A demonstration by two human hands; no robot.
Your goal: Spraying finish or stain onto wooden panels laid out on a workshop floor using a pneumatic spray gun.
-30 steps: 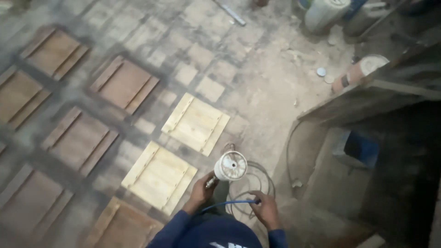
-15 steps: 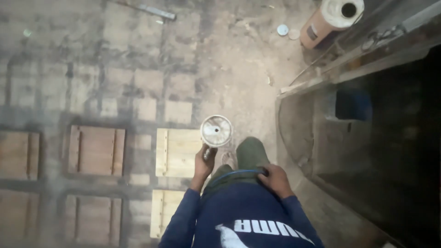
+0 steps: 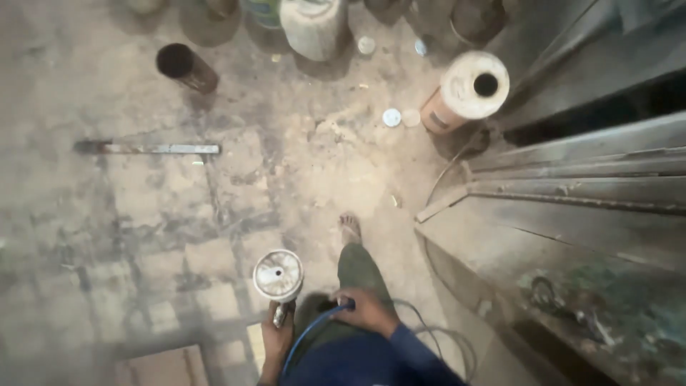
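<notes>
Two hands share one tool near the frame's bottom: left hand clamped on a spray gun, cup upright, right hand gripping its blue hose clear of the floor.

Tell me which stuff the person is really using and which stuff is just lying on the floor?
In use:
- spray gun with round metal cup, gripped in the left hand
- blue hose, held by the right hand

Just lying about:
- metal bar
- dark can
- tan drum with a hole in its lid
- round lids
- white bucket
</notes>
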